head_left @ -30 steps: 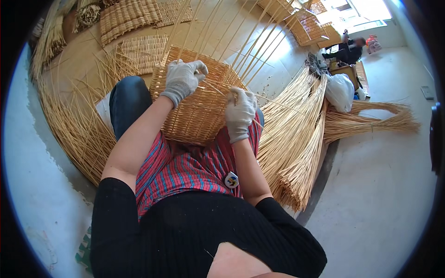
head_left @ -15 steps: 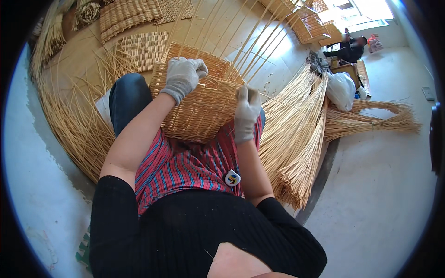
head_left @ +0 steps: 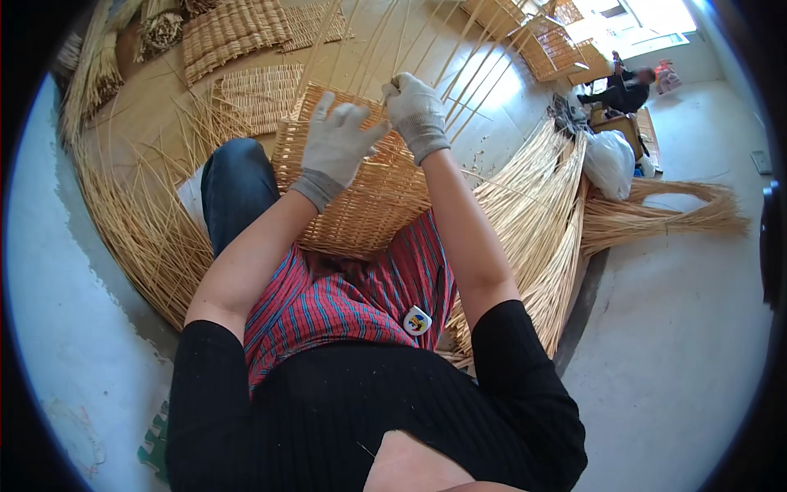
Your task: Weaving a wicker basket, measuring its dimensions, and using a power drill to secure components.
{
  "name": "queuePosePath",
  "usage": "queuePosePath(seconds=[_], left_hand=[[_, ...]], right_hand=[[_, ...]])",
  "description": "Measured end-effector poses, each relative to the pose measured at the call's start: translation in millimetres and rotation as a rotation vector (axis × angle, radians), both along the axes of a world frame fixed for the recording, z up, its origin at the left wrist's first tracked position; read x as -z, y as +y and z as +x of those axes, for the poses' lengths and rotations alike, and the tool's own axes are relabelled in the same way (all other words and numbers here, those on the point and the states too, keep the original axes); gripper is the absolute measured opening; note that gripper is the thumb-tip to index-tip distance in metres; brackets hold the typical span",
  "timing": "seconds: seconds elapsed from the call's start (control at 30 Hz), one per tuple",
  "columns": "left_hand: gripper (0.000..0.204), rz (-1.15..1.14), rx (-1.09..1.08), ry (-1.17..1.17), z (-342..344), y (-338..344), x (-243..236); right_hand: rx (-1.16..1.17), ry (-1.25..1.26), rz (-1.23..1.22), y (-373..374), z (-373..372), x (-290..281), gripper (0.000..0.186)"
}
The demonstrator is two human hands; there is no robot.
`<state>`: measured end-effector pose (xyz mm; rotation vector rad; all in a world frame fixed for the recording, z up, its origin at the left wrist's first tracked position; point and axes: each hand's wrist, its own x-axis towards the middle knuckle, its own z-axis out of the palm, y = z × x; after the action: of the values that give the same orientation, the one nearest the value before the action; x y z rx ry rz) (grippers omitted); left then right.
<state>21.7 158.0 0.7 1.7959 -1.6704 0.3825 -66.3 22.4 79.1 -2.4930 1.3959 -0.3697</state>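
Note:
A half-woven wicker basket point(head_left: 361, 215) rests in my lap, with long upright strands point(head_left: 484, 78) fanning out from its far rim. My left hand point(head_left: 338, 146), in a pale work glove with a grey cuff, is over the basket's near upper side. Its fingers are spread and hold nothing. My right hand point(head_left: 416, 115), gloved alike, is at the rim among the uprights. Its fingers are curled closed round a thin wicker strand, mostly hidden by the glove. A striped red and blue cloth point(head_left: 328, 307) lies under the basket.
Loose strands point(head_left: 139, 221) lie at my left, and a thick bundle of strands point(head_left: 529, 221) at my right. Woven mats point(head_left: 254, 90) cover the floor ahead. A white plastic bag point(head_left: 608, 164), a coiled bundle point(head_left: 697, 213), several wicker baskets point(head_left: 548, 49) and a seated person point(head_left: 627, 90) are farther right.
My right hand has moved from the basket's right side up and left to the far rim. My left hand has opened its closed fingers and shifted slightly right and down.

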Motion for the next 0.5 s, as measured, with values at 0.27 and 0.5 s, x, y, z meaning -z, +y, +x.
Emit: queuePosePath(seconds=[0.27,0.5], left_hand=[[0.024,0.23,0.183,0.013,-1.3,-19.0,19.9],[0.019,0.324,0.223,0.21,-0.5,-22.6,10.0]], right_hand=[[0.163,-0.464,0.189,68.3,-102.1,76.6,0.031],[0.326,-0.895,0.079,54.0,-120.8,63.6,0.03]])
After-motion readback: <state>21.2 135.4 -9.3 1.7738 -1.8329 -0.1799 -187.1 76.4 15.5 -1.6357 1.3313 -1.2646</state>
